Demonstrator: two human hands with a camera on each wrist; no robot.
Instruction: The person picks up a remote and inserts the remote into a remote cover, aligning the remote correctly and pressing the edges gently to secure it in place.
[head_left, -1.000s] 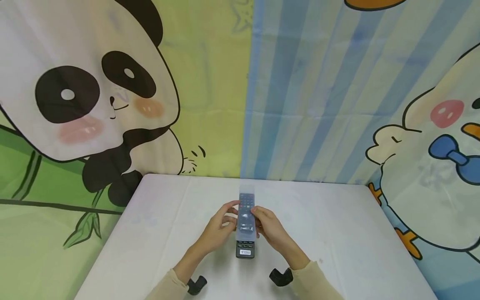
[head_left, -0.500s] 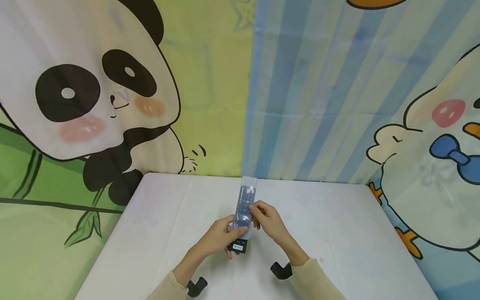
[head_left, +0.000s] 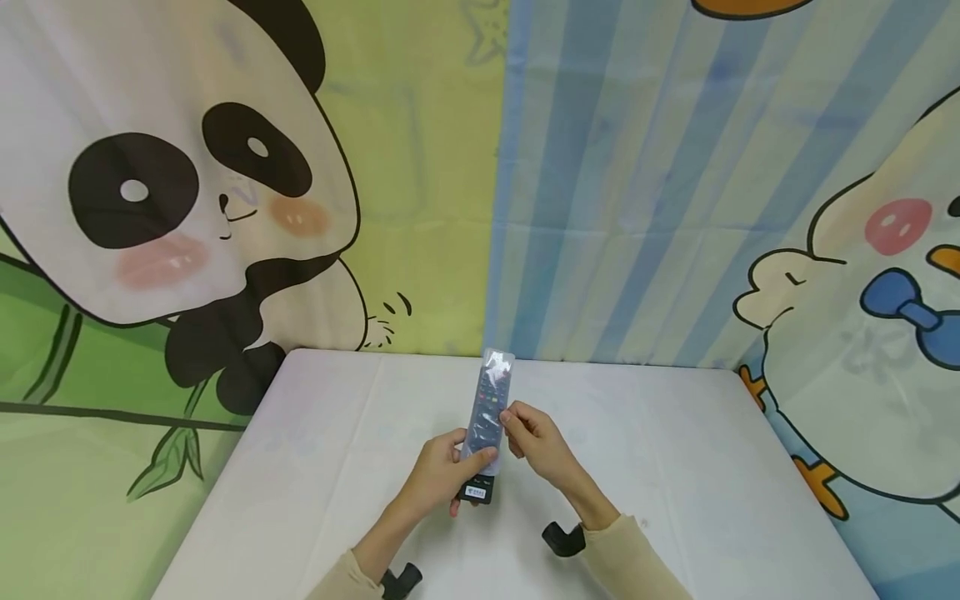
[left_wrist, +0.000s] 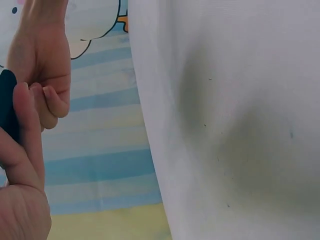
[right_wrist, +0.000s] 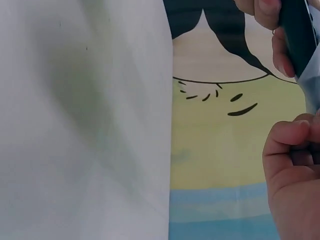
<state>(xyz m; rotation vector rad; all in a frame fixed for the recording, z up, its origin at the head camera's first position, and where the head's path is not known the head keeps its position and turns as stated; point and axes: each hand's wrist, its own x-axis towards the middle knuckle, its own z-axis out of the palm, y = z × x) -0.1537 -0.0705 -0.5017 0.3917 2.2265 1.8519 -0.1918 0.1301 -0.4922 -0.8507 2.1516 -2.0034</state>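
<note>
Your left hand (head_left: 438,473) holds the long black plastic remote control (head_left: 477,492) by its near end, thumb laid across the front and fingers wrapped behind it. The left wrist view shows those fingers (left_wrist: 31,130) against the dark back.

The remote control sits in a translucent bluish plastic sleeve (head_left: 489,412) that covers most of its length; the near end, with a small white label, sticks out bare. Rows of buttons, a few of them red or yellow, show through the film, and the sleeve runs on past the far end of the remote control.

Your right hand (head_left: 540,443) is just to the right, thumb and forefinger pinching the right edge of the plastic sleeve, the other fingers curled in towards the palm.

You have the remote control raised over the smooth white surface (head_left: 675,467), around its middle from left to right, its far end leaning slightly right. Soft shadows fall below.

Beige cuffs (head_left: 633,560) cover your forearms, with a black angled fitting (head_left: 564,540) near the right cuff. Beyond the surface hangs a printed cloth backdrop (head_left: 420,183), panda left, white duck right.
</note>
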